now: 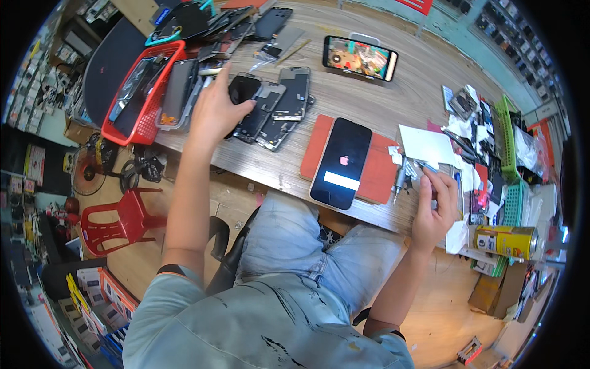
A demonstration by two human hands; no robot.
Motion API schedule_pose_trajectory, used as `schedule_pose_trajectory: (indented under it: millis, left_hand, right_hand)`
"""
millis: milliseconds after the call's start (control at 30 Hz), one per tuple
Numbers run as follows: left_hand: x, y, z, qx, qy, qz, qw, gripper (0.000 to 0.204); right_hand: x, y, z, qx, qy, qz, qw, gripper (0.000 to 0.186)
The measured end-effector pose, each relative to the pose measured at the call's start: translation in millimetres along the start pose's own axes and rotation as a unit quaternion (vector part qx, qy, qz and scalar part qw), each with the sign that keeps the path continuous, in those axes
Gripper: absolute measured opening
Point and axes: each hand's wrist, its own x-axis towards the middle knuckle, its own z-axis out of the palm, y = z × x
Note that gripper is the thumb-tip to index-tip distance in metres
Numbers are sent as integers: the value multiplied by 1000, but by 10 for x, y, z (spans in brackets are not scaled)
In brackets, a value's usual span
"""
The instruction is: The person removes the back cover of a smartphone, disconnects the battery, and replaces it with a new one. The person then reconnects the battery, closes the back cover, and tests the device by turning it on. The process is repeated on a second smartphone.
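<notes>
My left hand (216, 112) is over the left side of the bench with thumb and fingers spread. Its thumb lies over a dark phone part (244, 88); whether they touch I cannot tell. Beside that part, several loose phone screens (292, 92) overlap in a pile. A smartphone (342, 161) lies face up on a reddish-brown pad (376, 178), its lit black display showing a small logo and a white bar. My right hand (436, 206) rests at the bench's front edge, fingers loosely curled and apart, nothing visible in them. Next to it lies a slim metal screwdriver (401, 179).
A second phone (360, 58) stands on a holder at the back. A red basket (143, 120) of phone parts sits at the left edge. A white sheet (427, 144), clutter, a green basket (505, 138) and a yellow can (505, 242) are right. A red chair (123, 222) stands lower left.
</notes>
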Motion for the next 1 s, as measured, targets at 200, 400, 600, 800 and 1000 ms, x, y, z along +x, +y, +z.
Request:
schedule_pose_trajectory:
  millis: [200, 400, 600, 800, 1000]
  left_hand:
    - [43, 78, -70, -76, 11, -58, 995, 97]
    - [120, 158, -251, -197, 38, -42, 979, 87]
    - [-100, 740, -521, -400, -40, 13, 915, 86]
    - [-632, 1615, -686, -423, -145, 49, 893, 84]
    - [-822, 1893, -558, -336, -137, 136, 922, 91]
  right_hand:
    - [12, 2, 1, 22, 1, 6, 1000, 14]
    - [-3, 20, -11, 36, 5, 10, 999, 13]
    - [-98, -532, -78, 342, -12, 199, 918, 26]
    - [-167, -1351, 359, 613, -134, 292, 722, 65]
    - [-315, -1337, 381, 655, -128, 338, 664, 67]
